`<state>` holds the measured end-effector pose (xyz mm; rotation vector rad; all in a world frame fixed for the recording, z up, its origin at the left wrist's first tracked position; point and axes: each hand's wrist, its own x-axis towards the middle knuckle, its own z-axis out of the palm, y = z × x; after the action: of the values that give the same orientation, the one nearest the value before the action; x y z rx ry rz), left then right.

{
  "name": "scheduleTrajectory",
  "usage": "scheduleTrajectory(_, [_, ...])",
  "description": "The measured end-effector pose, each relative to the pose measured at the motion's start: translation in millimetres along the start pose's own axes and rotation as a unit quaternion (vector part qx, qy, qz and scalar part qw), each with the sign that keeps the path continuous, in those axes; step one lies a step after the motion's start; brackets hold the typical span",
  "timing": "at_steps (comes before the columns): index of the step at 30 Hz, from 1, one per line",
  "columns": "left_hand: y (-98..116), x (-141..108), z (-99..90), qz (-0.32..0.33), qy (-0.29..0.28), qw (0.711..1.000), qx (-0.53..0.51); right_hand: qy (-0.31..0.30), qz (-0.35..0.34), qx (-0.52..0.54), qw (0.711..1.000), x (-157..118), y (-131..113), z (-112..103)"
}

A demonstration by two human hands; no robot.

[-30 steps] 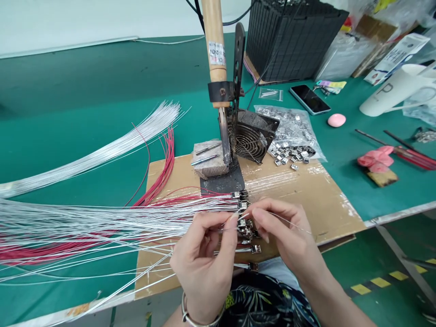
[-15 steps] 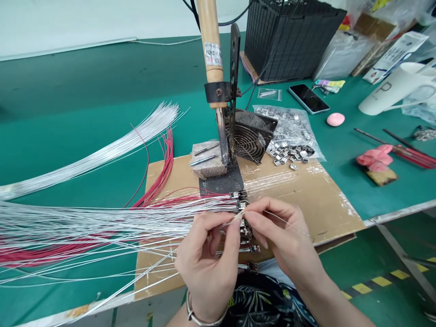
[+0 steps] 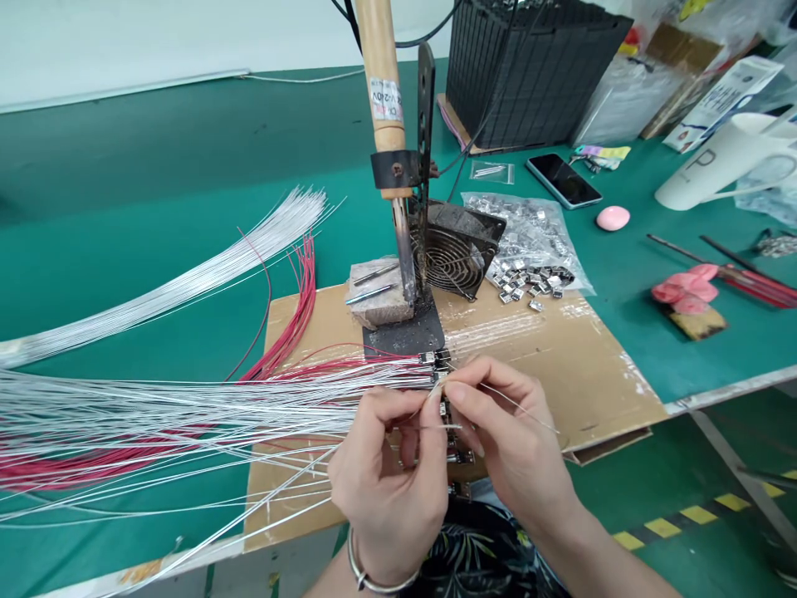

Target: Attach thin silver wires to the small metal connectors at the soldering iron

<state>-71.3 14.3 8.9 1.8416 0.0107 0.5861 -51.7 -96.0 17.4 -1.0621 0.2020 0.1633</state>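
My left hand (image 3: pixel 395 473) is closed, with thumb and index finger pinched on a thin white wire; a white wire end (image 3: pixel 449 427) sticks out below the fingertips. Close beside it, almost touching, my right hand (image 3: pixel 514 423) pinches a thin silvery wire (image 3: pixel 526 409) that trails back over its fingers. Both hands are above a row of small metal connectors (image 3: pixel 428 358), partly hidden by the fingers. White wires (image 3: pixel 217 407) and red wires (image 3: pixel 305 291) run off to the left from there.
A wooden-handled soldering iron (image 3: pixel 381 83) points down in a stand behind the hands, near a block (image 3: pixel 379 311) and a black fan (image 3: pixel 452 257). Loose connectors (image 3: pixel 514 282) spill from a plastic bag (image 3: pixel 541 224). Cardboard (image 3: pixel 529 357) covers the table front; a phone (image 3: pixel 564 180) lies farther back.
My left hand has shifted slightly right, and a white wire end now shows below its fingertips. My right hand has moved a little left, still pinching its wire.
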Motion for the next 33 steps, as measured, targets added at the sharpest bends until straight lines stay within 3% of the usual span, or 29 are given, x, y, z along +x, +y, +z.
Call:
scheduleTrajectory(6, [10,5,6.6,-0.070,0.017,0.995,-0.066,0.047,0.016,0.087,0.995,-3,10,16])
scheduleTrajectory(13, [17,12,6.8,-0.112,0.016,0.988,-0.107,0.043,0.013,0.096,0.994,-1,15,15])
scheduleTrajectory(17, [15,14,2.8,-0.121,0.013,0.986,-0.111,0.044,-0.086,-0.031,0.995,-2,17,11])
scheduleTrajectory(19, [12,15,-1.4,-0.130,0.006,0.986,-0.104,0.036,-0.155,-0.147,0.976,-4,13,3])
scheduleTrajectory(22, [6,18,-8.3,-0.165,-0.021,0.982,-0.092,0.005,-0.202,-0.257,0.945,-2,1,-24])
scheduleTrajectory(24, [2,20,-11.7,-0.186,-0.038,0.978,-0.091,0.033,-0.214,-0.271,0.938,7,-11,-50])
scheduleTrajectory(26, [0,21,-13.5,-0.196,-0.047,0.975,-0.097,0.125,-0.221,-0.339,0.906,22,-26,-78])
scheduleTrajectory(29, [-2,22,-13.9,-0.192,-0.051,0.974,-0.112,0.206,-0.237,-0.565,0.763,49,-47,-108])
scheduleTrajectory(31, [-2,22,-13.8,-0.191,-0.053,0.972,-0.124,0.207,-0.231,-0.612,0.728,66,-55,-119])
scheduleTrajectory(33, [-2,23,-14.1,-0.194,-0.057,0.970,-0.135,0.198,-0.222,-0.624,0.723,76,-56,-123])
